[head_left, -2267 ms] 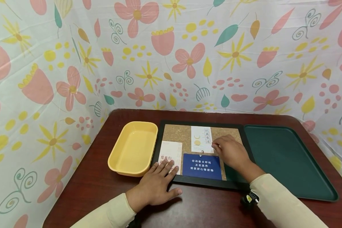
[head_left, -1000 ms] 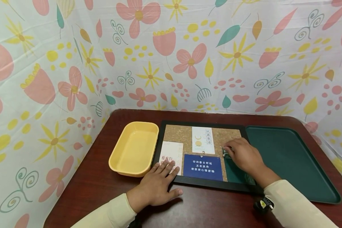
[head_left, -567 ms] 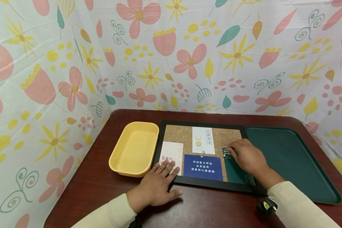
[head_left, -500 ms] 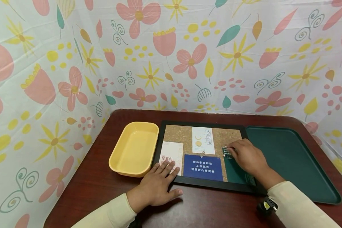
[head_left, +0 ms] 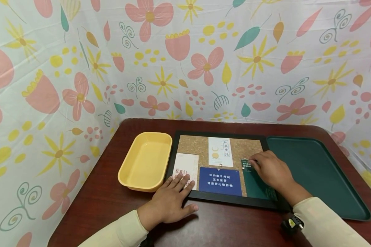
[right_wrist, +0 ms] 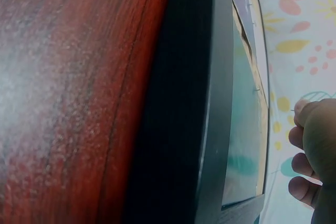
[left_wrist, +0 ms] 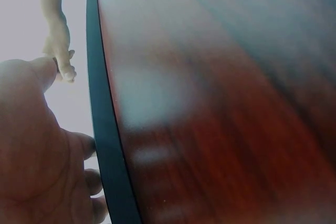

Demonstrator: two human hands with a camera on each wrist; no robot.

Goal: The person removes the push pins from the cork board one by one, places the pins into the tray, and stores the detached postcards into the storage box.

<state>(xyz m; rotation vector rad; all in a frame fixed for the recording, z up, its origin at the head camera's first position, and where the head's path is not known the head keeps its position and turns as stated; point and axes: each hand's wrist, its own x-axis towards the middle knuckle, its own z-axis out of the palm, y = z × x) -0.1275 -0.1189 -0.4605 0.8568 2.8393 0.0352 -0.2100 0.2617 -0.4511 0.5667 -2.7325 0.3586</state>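
Note:
My left hand (head_left: 170, 199) lies flat with fingers spread on the corkboard's black frame (head_left: 222, 199) and the lower part of a cream card (head_left: 187, 163). My right hand (head_left: 270, 169) is over the right side of the board, thumb and fingertips pinched close above a dark green card (head_left: 256, 183). In the right wrist view a thin pin (right_wrist: 293, 110) sticks out from the pinched fingertips; its head is hidden. A clear push pin (head_left: 243, 168) sits at the green card's left edge. A blue card (head_left: 220, 181) and a white card (head_left: 219, 152) are also on the cork (head_left: 247, 145).
A yellow basin (head_left: 145, 161) stands left of the board. On its right lies a dark green tray (head_left: 315, 175), partly under the right forearm. The dark red wooden table (head_left: 225, 223) meets a flower-patterned cloth (head_left: 204, 92) at the back and left.
My right hand has moved right and slightly nearer, from beside the white card to over the green card, uncovering the green card's top left part. My left hand has stayed put.

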